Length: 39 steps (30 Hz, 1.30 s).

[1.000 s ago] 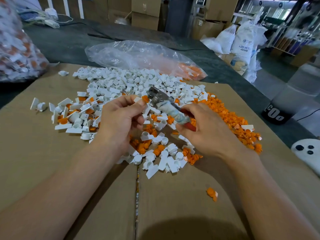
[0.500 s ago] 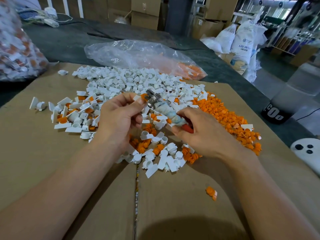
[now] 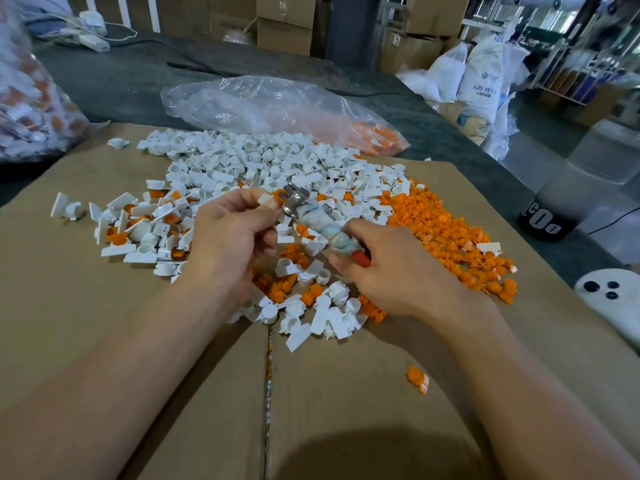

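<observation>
My right hand grips a hand tool with a red handle, a cloth-wrapped shaft and a metal head. The metal head points up and left toward my left hand. My left hand pinches a small orange-and-white plastic piece between thumb and forefinger, right against the tool's metal head. Both hands hover above a heap of white plastic parts and orange plastic parts spread on a cardboard sheet.
A clear plastic bag with some orange parts lies behind the heap. Another full bag sits at the far left. A white device lies at the right edge. One orange piece lies alone near me. Sacks and boxes stand behind.
The tool's head has swung left and down, closing onto the piece pinched in my left hand. Both hands stay in about the same place over the heap.
</observation>
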Available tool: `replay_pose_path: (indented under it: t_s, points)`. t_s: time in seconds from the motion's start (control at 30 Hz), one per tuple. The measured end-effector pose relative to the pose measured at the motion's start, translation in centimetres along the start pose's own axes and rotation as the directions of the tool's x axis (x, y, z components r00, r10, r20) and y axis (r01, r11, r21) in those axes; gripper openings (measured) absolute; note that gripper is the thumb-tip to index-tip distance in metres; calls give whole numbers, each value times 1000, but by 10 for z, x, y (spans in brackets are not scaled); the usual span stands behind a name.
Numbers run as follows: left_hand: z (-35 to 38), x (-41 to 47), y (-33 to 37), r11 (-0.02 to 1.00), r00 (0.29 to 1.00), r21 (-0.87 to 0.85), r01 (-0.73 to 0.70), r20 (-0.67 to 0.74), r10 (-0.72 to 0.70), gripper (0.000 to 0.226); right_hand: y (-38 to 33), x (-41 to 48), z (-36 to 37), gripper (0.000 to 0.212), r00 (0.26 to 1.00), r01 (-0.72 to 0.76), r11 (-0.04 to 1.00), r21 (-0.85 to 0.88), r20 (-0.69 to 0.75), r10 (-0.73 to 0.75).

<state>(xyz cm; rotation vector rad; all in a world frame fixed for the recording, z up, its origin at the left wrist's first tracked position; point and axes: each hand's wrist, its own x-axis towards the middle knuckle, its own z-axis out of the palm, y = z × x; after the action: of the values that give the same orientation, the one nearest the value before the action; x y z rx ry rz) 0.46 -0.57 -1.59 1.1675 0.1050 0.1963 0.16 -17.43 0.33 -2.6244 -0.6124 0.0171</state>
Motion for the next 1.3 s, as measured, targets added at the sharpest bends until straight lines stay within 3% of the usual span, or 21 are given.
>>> replay_pose_path:
  t_s: [0.5,0.63,0.8,0.9,0.97,1.1,1.2,1.3]
  points:
    - [-2,-1,0,999,999,23,23,-27,-22,25,-2,2,6,25,999,1,998,-66,-48,-5]
    - [-2,-1,1,999,999,24,21,-39,-20,26,-1,2,6,17,998,3,994,-107,-57,-9]
    - [-1,1,1,999,998,34,26,-64,-24,25,1,3,7,35,997,3,993,-117,-81,-13]
    - [0,0,2,998,997,56,2,-77,2,23,3,4,6,25,992,6,998,-65,-124,-15]
    - [1,0,4,996,995,80,-39,-87,45,18,8,5,3,29,984,-16,998,-57,-176,6]
    - [-4,3,10,951,966,269,-152,-163,201,19,26,9,-5,34,957,-122,989,-88,-273,94]
    - [-19,10,17,783,895,569,-251,-172,412,26,42,11,-12,46,936,-227,969,-96,-297,190]
    - [-37,22,22,694,856,691,-203,-219,469,17,55,11,-18,66,898,-343,932,-115,-331,289]
